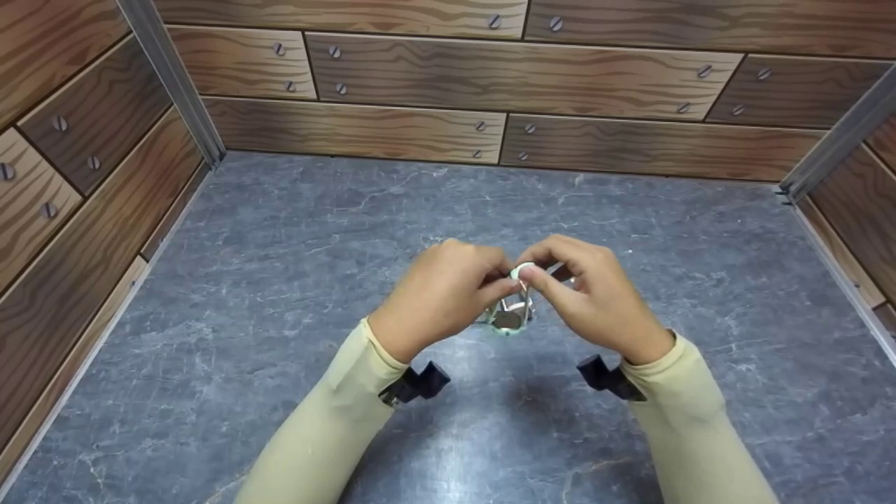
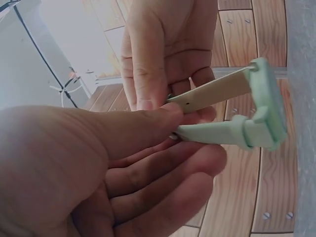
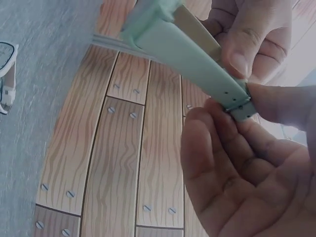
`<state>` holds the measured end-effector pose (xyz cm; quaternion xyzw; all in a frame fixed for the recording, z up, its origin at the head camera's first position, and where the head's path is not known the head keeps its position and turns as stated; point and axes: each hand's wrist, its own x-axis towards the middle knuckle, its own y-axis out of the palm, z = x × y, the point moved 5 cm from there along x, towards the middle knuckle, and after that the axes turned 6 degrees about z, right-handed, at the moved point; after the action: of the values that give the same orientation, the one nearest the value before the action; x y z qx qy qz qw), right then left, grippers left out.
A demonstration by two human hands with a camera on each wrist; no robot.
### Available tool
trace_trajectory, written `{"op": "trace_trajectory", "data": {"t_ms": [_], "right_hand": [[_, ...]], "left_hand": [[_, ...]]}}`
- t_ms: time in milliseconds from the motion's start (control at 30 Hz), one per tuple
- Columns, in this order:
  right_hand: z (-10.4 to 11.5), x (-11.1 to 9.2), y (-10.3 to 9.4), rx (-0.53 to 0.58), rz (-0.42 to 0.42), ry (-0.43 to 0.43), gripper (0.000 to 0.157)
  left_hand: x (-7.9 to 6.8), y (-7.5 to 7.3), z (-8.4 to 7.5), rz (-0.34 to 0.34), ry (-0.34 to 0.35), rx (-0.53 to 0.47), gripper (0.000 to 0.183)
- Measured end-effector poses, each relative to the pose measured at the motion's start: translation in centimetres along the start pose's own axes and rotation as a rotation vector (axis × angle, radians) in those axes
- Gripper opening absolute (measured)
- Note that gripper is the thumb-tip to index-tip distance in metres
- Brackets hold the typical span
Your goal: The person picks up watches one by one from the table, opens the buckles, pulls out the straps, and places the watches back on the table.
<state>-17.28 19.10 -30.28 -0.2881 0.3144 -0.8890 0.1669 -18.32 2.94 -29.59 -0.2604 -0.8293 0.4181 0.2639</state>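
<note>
A pale green wristwatch (image 1: 508,332) hangs below both hands, its strap ends brought together at the top and its case lowest. My left hand (image 1: 448,287) pinches the strap near its ends between thumb and fingers. The right hand (image 1: 595,297) pinches the holed strap end (image 3: 231,97), with its thumb on one side and fingers underneath. In the left wrist view the watch case (image 2: 269,106) points away from the hands, and a strap loop (image 2: 241,132) sits near it. Fingers partly hide the spot where the two strap ends meet.
A white watch (image 3: 9,91) lies on the grey marbled tabletop (image 1: 315,231), cut off at the right wrist view's left edge. Wood-patterned walls (image 1: 420,77) with metal corner posts (image 1: 175,80) enclose the table at the back and sides.
</note>
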Motion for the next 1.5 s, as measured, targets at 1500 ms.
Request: {"op": "trace_trajectory", "data": {"t_ms": [1500], "right_hand": [[-0.34, -0.03, 0.17, -0.057, 0.084, 0.06, 0.009]], "left_hand": [[-0.05, 0.31, 0.14, 0.02, 0.027, 0.151, 0.025]]}}
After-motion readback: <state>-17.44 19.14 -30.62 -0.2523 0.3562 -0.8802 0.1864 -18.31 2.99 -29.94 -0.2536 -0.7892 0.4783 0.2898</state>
